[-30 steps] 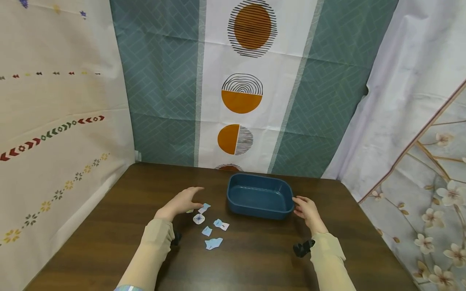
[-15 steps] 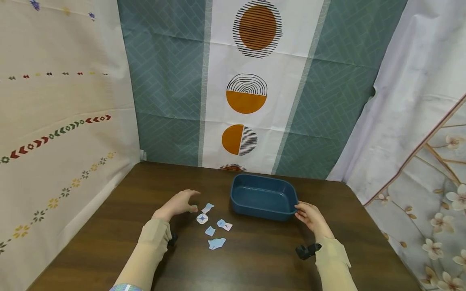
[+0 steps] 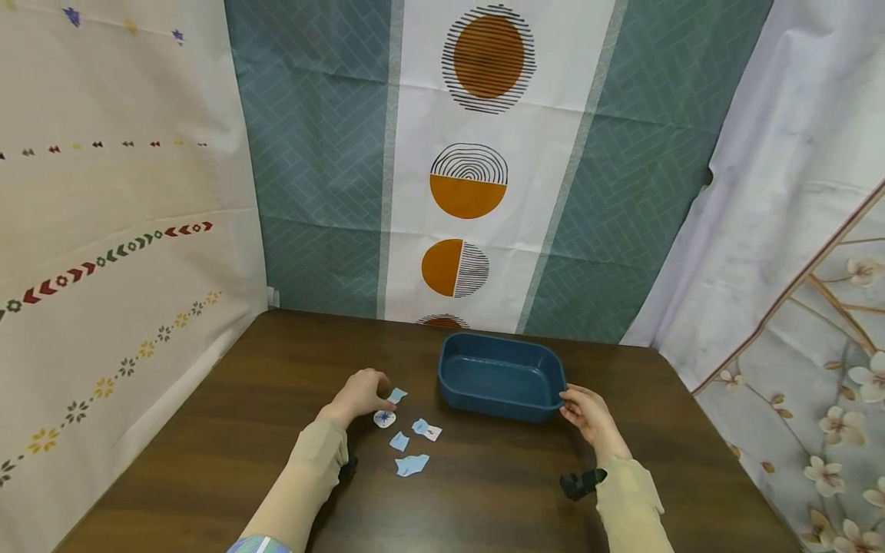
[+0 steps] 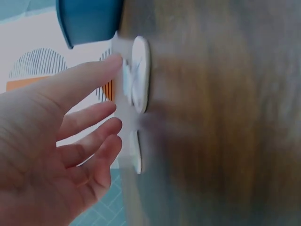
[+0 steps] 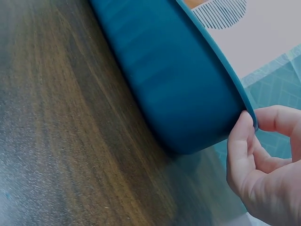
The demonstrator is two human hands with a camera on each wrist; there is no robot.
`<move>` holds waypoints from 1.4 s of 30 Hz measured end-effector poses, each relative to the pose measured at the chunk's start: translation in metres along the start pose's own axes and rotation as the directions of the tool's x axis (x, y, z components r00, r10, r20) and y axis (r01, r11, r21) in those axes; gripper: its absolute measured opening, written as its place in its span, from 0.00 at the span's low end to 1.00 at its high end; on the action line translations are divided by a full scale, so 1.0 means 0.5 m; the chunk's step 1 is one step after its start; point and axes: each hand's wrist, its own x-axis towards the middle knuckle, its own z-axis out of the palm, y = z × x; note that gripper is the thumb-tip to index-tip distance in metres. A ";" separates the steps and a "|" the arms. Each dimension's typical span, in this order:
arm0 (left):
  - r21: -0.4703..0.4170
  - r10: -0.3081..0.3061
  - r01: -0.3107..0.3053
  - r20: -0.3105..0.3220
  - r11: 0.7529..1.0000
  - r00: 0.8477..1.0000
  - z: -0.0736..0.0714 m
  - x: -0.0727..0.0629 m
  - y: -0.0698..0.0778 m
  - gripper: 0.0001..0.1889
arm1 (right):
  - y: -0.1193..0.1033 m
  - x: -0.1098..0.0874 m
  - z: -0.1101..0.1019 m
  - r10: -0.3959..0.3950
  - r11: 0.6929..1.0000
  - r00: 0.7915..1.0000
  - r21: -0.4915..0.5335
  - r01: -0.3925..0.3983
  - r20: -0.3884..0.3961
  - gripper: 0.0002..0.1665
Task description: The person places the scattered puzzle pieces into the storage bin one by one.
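Observation:
My left hand (image 3: pixel 359 395) hovers over small flat cut-out pieces, fingers loosely bent and holding nothing. In the left wrist view its thumb and fingers (image 4: pixel 87 125) stand apart. Nearest are a round white compass piece (image 3: pixel 384 418), a pale blue piece (image 3: pixel 397 395) behind it, and another flat piece (image 4: pixel 136 151) that the hand hides from the head view. My right hand (image 3: pixel 588 415) pinches the near right corner of a dark blue rectangular bin (image 3: pixel 494 407) by its rim, thumb and finger (image 5: pixel 242 134) on either side.
Nearer to me lie a small blue piece (image 3: pixel 399 441), a blue and pink piece (image 3: pixel 426 429) and a larger blue piece (image 3: pixel 412 465). All rest on a dark wooden table (image 3: pixel 484 499). A patterned curtain (image 3: pixel 318 192) hangs behind the table, with fabric on both sides.
My right hand has come from beside the bin to pinch its rim. My left hand drew back a little, then moved right and lower, closer over the pieces. The view has turned slightly left.

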 end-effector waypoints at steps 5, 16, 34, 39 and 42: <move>0.023 -0.036 0.037 -0.026 0.999 0.999 0.014 0.001 0.007 0.16 | 0.003 -0.002 0.001 -0.002 1.000 1.000 0.018 0.002 -0.008 0.33; 0.065 -0.115 0.117 -0.030 0.991 0.993 0.031 0.006 0.013 0.14 | 0.012 -0.003 -0.003 -0.010 1.000 1.000 0.017 0.010 -0.021 0.34; 0.034 -0.040 0.043 -0.096 0.998 0.995 0.014 0.006 0.004 0.07 | 0.015 -0.001 0.006 -0.050 0.999 0.999 -0.002 0.050 -0.022 0.32; -0.030 -0.032 0.027 -0.151 0.999 0.988 0.005 0.016 0.010 0.08 | 0.012 -0.003 0.007 -0.053 0.999 0.998 0.005 0.053 -0.021 0.31; -0.038 -0.011 0.004 -0.185 0.999 0.983 -0.003 0.028 0.022 0.08 | 0.011 -0.004 0.007 -0.055 0.998 0.998 0.009 0.055 -0.027 0.31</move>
